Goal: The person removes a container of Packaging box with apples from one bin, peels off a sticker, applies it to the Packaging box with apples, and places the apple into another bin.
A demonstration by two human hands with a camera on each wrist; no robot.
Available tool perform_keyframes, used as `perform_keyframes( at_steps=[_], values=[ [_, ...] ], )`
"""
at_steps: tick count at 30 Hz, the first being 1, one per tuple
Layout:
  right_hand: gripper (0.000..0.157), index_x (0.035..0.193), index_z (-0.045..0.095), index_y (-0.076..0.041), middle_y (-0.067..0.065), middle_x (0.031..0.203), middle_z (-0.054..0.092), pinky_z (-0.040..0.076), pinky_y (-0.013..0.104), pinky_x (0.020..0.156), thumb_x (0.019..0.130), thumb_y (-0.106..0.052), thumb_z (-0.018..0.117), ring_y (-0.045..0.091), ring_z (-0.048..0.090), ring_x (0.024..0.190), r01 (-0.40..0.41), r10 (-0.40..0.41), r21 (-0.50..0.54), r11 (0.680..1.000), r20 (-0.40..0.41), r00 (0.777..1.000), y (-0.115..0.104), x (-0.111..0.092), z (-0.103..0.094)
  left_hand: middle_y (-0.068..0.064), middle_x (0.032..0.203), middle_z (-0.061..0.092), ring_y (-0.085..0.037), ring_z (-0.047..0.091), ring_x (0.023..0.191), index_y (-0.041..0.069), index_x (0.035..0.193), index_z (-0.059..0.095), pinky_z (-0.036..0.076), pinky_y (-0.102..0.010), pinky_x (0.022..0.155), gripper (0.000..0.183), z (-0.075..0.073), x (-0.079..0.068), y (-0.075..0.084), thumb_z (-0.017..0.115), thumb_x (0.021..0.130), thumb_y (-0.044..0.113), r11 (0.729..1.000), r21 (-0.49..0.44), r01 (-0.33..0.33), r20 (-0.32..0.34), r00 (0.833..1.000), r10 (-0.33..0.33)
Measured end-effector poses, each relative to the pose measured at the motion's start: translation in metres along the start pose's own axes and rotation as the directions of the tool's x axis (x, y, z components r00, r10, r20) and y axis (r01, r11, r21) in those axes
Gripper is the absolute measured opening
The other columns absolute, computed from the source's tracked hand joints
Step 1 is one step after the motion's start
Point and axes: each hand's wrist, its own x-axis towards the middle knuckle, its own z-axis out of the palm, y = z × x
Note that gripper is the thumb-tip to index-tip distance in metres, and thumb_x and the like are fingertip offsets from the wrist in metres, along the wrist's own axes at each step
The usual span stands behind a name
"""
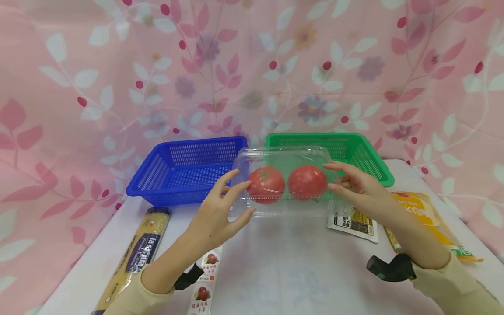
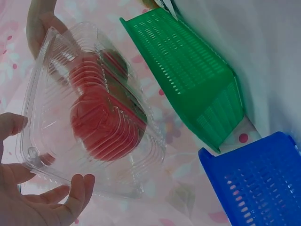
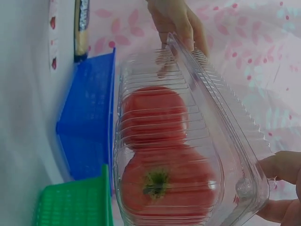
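A clear plastic clamshell box (image 1: 285, 153) is held up between my two hands, in front of the baskets. Inside it lie two red tomatoes, the left tomato (image 1: 267, 186) and the right tomato (image 1: 308, 183), side by side. My left hand (image 1: 220, 214) grips the box's left end, thumb along the near edge and fingers spread at the side. At the opposite end my right hand (image 1: 360, 186) pinches the box between thumb and fingers. The right wrist view shows a green stem on one tomato through the ribbed plastic, with the right fingertips (image 3: 277, 165) at the box corner.
Behind stand a blue basket (image 1: 151, 173) and a green basket (image 1: 378, 159). A spaghetti pack (image 1: 143, 249) and a strip of apple labels (image 1: 204, 286) lie at left. At right are a white-edged packet (image 1: 356, 225) and a yellow bag (image 1: 419, 210). Patterned cloth hangs behind the table.
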Motion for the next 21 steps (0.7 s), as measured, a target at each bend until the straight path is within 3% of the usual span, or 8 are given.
perform_keyframes(
  at_steps=[6, 13, 17, 21],
  values=[
    [0.045, 0.133, 0.043, -0.007, 0.013, 0.141, 0.033, 0.05, 0.023, 0.075, 0.091, -0.013, 0.057, 0.016, 0.052, 0.094, 0.074, -0.074, 0.003, 0.997, 0.022, 0.997, 0.004, -0.007, 0.015, -0.013, 0.14, 0.034, -0.019, 0.055, 0.098, 0.015, 0.127, 0.053, 0.048, -0.02, 0.058, 0.054, -0.006, -0.027, -0.002, 0.07, 0.079, 0.03, 0.999, -0.04, 0.036, 0.015, 0.999, -0.036],
    [0.045, 0.133, 0.046, -0.013, 0.014, 0.143, 0.031, 0.047, 0.025, 0.084, 0.09, -0.018, 0.059, 0.023, 0.051, 0.103, 0.075, -0.072, -0.04, 0.996, 0.064, 0.995, 0.014, -0.012, 0.036, -0.013, 0.139, 0.035, -0.02, 0.058, 0.095, 0.013, 0.126, 0.053, 0.052, -0.024, 0.063, 0.057, -0.008, -0.057, -0.005, 0.074, 0.074, 0.024, 0.998, -0.055, 0.014, 0.014, 1.0, -0.013],
    [0.046, 0.132, 0.047, -0.012, 0.016, 0.142, 0.032, 0.047, 0.031, 0.086, 0.088, -0.019, 0.062, 0.026, 0.05, 0.106, 0.076, -0.075, -0.012, 0.997, 0.094, 0.993, 0.019, -0.012, 0.047, -0.014, 0.138, 0.035, -0.021, 0.058, 0.095, 0.012, 0.125, 0.053, 0.051, -0.021, 0.06, 0.058, -0.006, -0.071, -0.008, 0.076, 0.073, 0.021, 0.997, -0.068, 0.041, 0.032, 0.999, -0.039],
    [0.048, 0.131, 0.047, -0.01, 0.019, 0.14, 0.033, 0.048, 0.037, 0.085, 0.086, -0.018, 0.064, 0.028, 0.052, 0.104, 0.086, -0.086, 0.007, 0.996, 0.116, 0.99, 0.026, -0.012, 0.057, -0.016, 0.137, 0.036, -0.021, 0.059, 0.097, 0.012, 0.123, 0.054, 0.053, -0.024, 0.067, 0.058, -0.001, -0.082, -0.013, 0.078, 0.071, 0.02, 0.992, -0.075, 0.102, 0.063, 0.993, -0.097]
  ],
)
